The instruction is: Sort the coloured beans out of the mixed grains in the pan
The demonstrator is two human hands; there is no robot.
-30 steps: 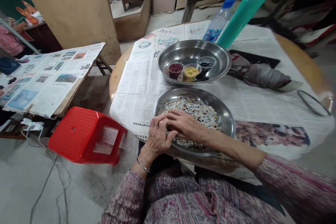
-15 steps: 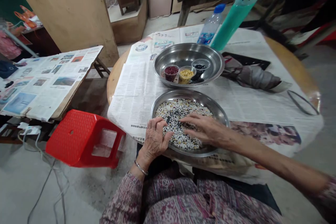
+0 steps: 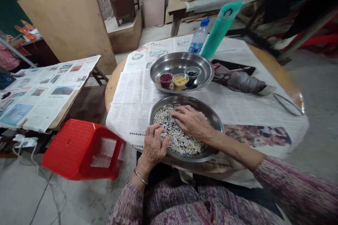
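The single camera sits on the person's head, facing forward and down, quite close above the left hand (image 3: 154, 146) and right hand (image 3: 191, 122).

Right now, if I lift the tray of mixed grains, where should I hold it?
Take the round metal tray of mixed grains by its raised rim at the left and right sides, from outside, with your left hand and right hand out of the grains. It is wide and shallow, and the grains lie loose, so keep it level.

Ahead of my right hand (image 3: 191, 123), the steel pan (image 3: 179, 61) with little cups (image 3: 166, 80) is in the way; left of my left hand (image 3: 154, 146), flat newspaper (image 3: 132, 112) gives room to pass.
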